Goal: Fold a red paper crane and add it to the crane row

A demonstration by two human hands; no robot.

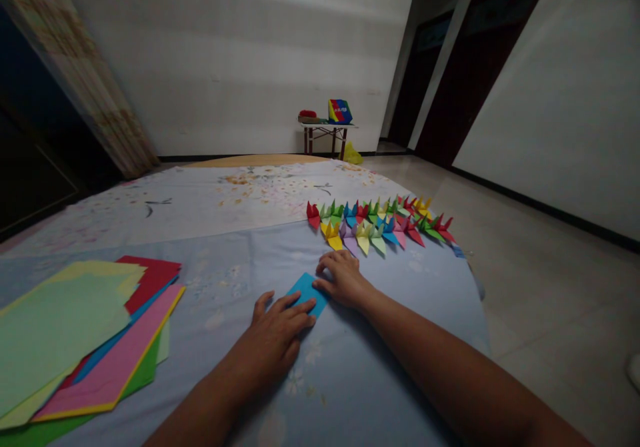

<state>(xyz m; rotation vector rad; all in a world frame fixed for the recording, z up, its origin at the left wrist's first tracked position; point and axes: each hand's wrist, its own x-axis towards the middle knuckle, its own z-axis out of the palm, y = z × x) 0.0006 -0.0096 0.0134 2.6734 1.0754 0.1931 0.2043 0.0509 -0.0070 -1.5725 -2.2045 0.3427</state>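
A small folded piece of blue paper (306, 288) lies flat on the light blue floral cloth in front of me. My left hand (281, 327) is open, its spread fingers resting across the paper's lower left part. At the upper right edge of the paper is my right hand (344, 277). Its thumb touches that edge, while the other fingers curve over the cloth, apart from the thumb. Just beyond this hand stand rows of folded paper cranes (370, 234) in red, yellow, green, blue, pink and purple.
To the left, a loose stack of coloured paper sheets (65, 334) fans out on the round table's cloth (220, 360). A white floral cloth (200, 197) covers the far part. Farther back, a small side table (325, 127) by the wall carries a multicoloured box (340, 111).
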